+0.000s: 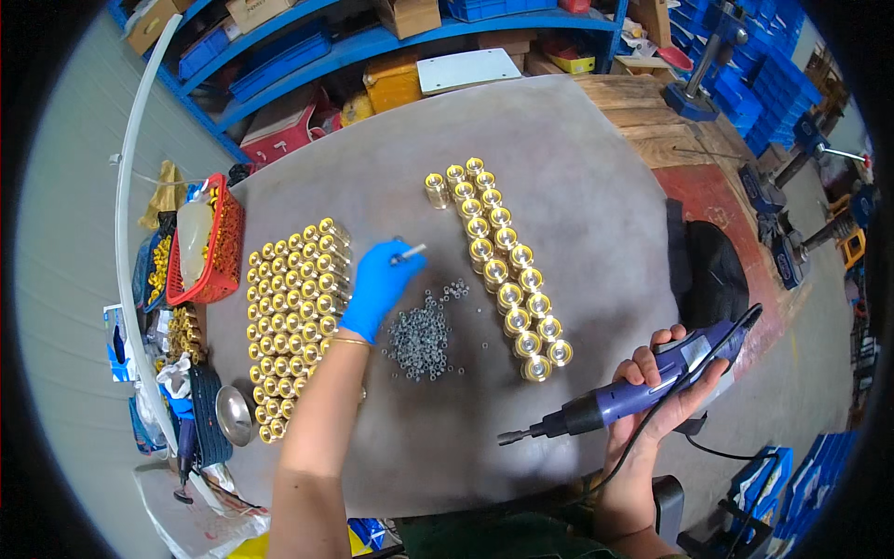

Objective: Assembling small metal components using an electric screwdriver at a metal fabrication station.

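Note:
My left hand, in a blue glove, pinches a short metal rod above the table, between two groups of brass fittings. Just below that hand lies a loose pile of small metal nuts. My bare right hand is wrapped round a purple corded electric screwdriver, its dark bit pointing left over the near part of the table. A double row of upright brass fittings runs down the middle, with one more standing beside its far end. On the left stands a dense block of brass fittings, partly behind my left forearm.
At the left edge sit a red basket and a metal bowl. Blue shelving with boxes stands behind the grey table. Hand presses stand on the right. The screwdriver's cord hangs by my right wrist.

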Tool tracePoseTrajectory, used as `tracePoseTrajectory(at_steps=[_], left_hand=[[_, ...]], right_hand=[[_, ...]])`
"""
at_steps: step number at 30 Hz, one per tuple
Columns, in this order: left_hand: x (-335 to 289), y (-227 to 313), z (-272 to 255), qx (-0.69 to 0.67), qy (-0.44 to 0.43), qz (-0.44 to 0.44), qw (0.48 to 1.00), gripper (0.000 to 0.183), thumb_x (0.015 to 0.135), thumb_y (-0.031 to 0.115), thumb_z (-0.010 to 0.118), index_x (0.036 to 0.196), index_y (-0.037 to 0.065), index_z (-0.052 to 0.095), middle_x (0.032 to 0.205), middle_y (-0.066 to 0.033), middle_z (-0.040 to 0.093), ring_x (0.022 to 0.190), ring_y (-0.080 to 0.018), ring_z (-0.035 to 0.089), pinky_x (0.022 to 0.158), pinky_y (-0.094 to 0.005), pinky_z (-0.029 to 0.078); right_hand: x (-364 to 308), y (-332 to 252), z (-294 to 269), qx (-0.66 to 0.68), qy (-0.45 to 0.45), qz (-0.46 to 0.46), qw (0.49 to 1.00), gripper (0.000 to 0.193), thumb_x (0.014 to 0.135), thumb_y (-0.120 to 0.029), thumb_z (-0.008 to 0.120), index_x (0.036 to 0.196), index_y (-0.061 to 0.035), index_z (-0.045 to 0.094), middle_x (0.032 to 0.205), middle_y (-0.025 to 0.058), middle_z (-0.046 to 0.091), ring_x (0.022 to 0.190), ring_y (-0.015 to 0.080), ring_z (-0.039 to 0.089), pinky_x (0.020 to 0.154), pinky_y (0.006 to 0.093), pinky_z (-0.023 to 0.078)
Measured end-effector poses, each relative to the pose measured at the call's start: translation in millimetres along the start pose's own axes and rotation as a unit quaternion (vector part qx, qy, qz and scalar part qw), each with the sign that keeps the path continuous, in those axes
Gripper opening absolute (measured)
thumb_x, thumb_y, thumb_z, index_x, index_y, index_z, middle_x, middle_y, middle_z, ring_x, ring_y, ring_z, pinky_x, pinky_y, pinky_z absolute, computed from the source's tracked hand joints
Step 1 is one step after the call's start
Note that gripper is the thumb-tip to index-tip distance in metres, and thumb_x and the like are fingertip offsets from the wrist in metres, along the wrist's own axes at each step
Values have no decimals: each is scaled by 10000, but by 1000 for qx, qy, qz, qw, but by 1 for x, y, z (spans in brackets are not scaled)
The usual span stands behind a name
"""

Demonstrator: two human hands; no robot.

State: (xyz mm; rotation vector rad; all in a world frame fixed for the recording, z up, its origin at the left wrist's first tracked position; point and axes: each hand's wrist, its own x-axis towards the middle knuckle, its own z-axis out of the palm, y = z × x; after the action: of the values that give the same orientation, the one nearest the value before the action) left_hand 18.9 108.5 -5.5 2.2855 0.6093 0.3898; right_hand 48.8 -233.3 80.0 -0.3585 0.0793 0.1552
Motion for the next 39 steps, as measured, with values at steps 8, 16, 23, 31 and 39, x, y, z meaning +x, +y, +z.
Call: tracePoseTrajectory(at_steps=[8,16,23,31,39], left_hand=[[-32,34,50,88,71,135,984,205,716,218,696,810,58,611,744,-99,548,684,-251,547,603,-361,441],[-76,19,24,203,124,193,952,159,697,161,655,809,76,579,774,-114,537,728,-303,538,615,-406,424],[-80,50,42,106,122,170,972,200,708,221,677,817,82,583,811,-108,535,779,-311,527,659,-425,409],[-78,39,55,223,128,174,951,199,735,235,624,844,85,553,859,-117,505,806,-316,498,672,-429,381],[-108,30,20,147,128,146,970,193,712,228,648,813,86,566,837,-104,510,773,-298,503,653,-443,381]], right_hand=[[-12,-6,7,-21,11,-4,1000,575,800,-611,496,1002,-73,466,873,59,557,486,120,434,455,247,381],[-14,-8,6,-1,-13,18,1000,574,809,-605,485,1006,-65,479,880,66,557,506,126,436,468,254,384],[-19,-8,7,4,-23,46,999,569,812,-601,479,1002,-65,489,868,64,562,514,134,452,491,257,387],[-25,-22,13,-28,-20,16,999,560,814,-600,479,1007,-74,468,856,57,559,511,127,460,475,251,393],[-27,-8,14,-31,-10,52,998,577,801,-621,475,987,-75,482,831,53,555,498,128,447,495,269,388]])
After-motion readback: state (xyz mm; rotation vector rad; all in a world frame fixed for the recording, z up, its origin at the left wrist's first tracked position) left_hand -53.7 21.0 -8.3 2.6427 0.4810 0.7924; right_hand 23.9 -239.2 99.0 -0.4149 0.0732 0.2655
